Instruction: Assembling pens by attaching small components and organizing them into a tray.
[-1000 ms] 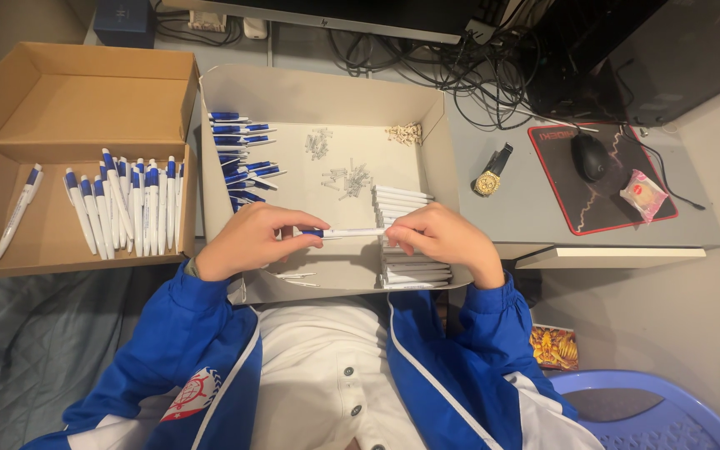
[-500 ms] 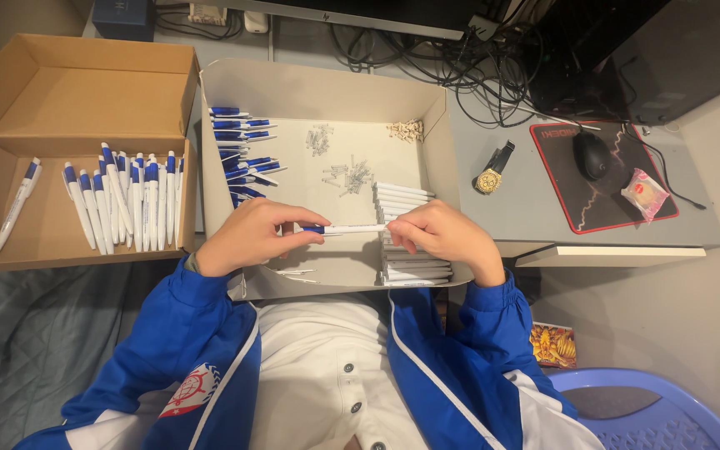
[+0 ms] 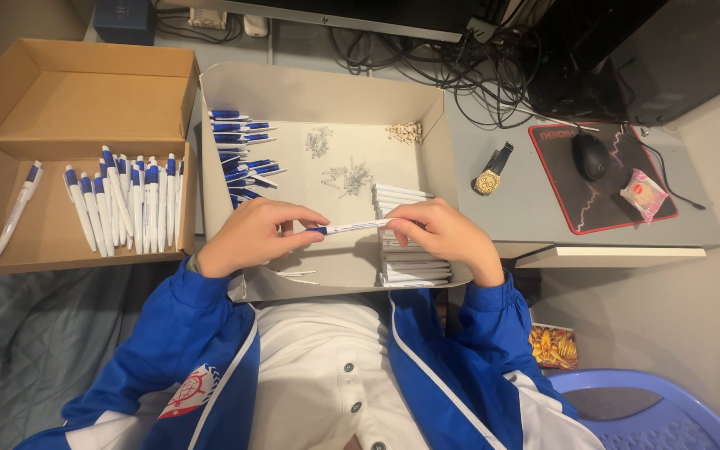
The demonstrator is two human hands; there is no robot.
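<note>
pens (image 3: 127, 204) in left box (image 3: 10, 242), watch (image 3: 490, 173) right of tray (image 3: 327, 92)

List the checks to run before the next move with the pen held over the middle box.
1. Left hand grips the pen at its blue end: ok.
2. Right hand grips the white end: ok.
3. Pen level over the middle box: ok.
4. Pen fully joined: cannot tell.
5. White barrels stacked under the right hand: ok.
6. Finished pens lie in the left box: ok.
</note>
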